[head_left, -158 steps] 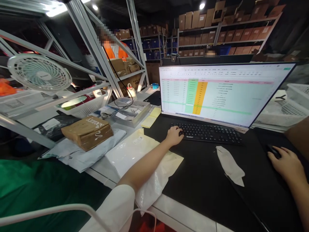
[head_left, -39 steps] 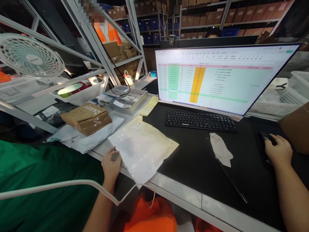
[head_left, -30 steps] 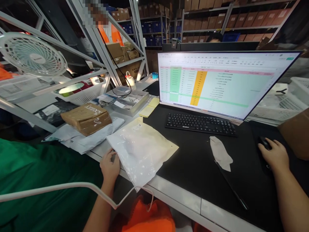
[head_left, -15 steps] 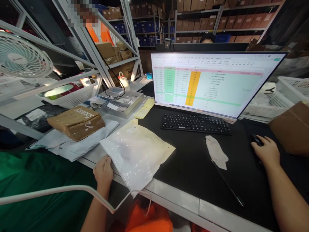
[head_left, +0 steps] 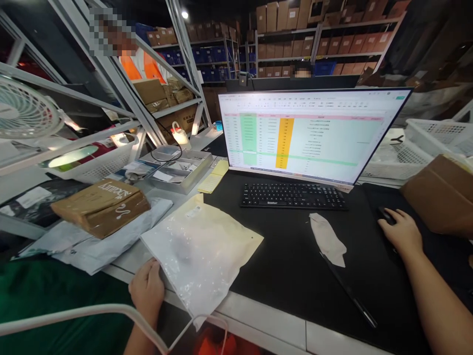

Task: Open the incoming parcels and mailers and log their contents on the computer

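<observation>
My right hand (head_left: 402,235) rests over a black computer mouse (head_left: 387,216), fingers bent around it, on the dark mat at the right. My left hand (head_left: 147,285) is curled at the desk's front edge, close beside a clear plastic bag (head_left: 199,251) that has a small label near its top. What the left fingers hold, if anything, is hidden. Between the hands lie a crumpled white piece of paper or cloth (head_left: 327,239) and a thin black stick (head_left: 351,291). A black keyboard (head_left: 293,196) stands before a monitor (head_left: 318,133) showing a spreadsheet.
At left, a brown cardboard box (head_left: 101,207) sits on white plastic mailers (head_left: 88,244). A grey tray (head_left: 181,170) and yellow notes (head_left: 213,176) lie behind the bag. Another box (head_left: 439,195) is at right. A white bent tube (head_left: 92,309) crosses the foreground.
The view has shifted a little, so the desk and its things sit lower and further left. Both hands keep their places, the right on the mouse. The spreadsheet looks the same.
</observation>
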The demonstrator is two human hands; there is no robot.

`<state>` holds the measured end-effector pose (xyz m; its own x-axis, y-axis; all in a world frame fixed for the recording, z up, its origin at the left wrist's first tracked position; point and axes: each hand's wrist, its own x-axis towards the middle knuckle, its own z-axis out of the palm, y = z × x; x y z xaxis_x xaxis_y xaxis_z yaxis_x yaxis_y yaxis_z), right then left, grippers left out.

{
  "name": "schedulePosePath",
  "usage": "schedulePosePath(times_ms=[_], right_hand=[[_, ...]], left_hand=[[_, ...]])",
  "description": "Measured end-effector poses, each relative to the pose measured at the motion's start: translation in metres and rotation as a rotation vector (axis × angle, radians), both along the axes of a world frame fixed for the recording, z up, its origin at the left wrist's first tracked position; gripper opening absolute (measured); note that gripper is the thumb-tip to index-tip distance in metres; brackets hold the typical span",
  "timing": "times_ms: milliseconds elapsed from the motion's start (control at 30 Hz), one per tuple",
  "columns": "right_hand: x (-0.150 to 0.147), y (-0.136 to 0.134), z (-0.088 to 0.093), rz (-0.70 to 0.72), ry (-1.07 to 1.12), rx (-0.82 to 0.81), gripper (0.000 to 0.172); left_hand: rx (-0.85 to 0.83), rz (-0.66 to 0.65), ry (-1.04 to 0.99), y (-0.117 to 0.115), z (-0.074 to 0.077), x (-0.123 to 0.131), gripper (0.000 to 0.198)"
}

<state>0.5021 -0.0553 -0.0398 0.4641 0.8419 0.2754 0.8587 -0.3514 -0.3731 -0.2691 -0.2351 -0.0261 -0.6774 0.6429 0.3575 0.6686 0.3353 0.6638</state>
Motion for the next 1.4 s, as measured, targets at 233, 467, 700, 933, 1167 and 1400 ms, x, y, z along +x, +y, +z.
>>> schedulePosePath(times_ms=[233,467,700,933,1167,1400], right_hand=[[-0.002,0.000,0.003,0.013,-0.011,-0.001,0.055],[-0.008,0.000,0.005,0.013,-0.044,0.012,0.061],[-0.004,0.002,0.001,0.007,-0.025,-0.002,0.061],[0.001,0.005,-0.007,0.016,0.011,0.110,0.069],[-0.005,-0.001,0.006,0.051,0.029,0.268,0.077],[-0.015,-0.054,0.055,0.165,-0.082,0.342,0.095]], left_hand=[[-0.026,-0.018,0.025,0.000,0.001,0.000,0.035],[-0.080,0.007,0.048,-0.002,-0.002,-0.002,0.025],[-0.205,-0.048,0.181,-0.003,0.008,0.002,0.023],[-0.193,-0.017,0.187,0.002,0.003,-0.001,0.034],[-0.354,-0.224,-0.087,0.040,0.040,-0.020,0.050],[-0.039,-0.497,-0.586,0.096,0.091,-0.029,0.063]])
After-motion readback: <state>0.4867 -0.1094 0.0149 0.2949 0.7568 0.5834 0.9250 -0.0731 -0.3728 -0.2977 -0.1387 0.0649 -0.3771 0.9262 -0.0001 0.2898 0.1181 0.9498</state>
